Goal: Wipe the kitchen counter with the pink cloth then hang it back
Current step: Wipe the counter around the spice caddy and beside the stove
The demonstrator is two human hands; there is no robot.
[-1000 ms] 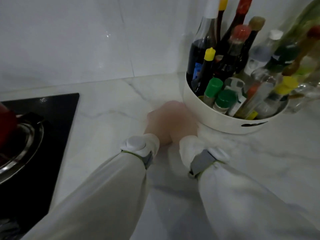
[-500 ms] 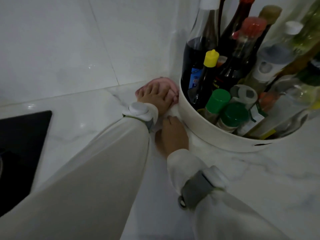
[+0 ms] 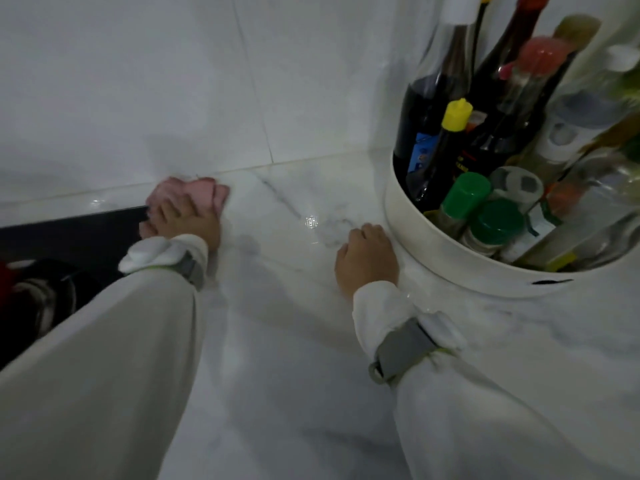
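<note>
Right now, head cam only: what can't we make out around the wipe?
- Pink cloth: mostly covered by the left hand; its full extent is hidden.
- Right hand: seen from behind, beside the white caddy; contact unclear.
- Bottles: tops cut by the frame edge, labels blurred.
- Stove: cut off at the left, partly behind the sleeve.
- Hanging spot: not visible.

Bare counter [image 3: 294,278] between hob [image 3: 79,233] and bottle tub [image 3: 433,258].
</note>
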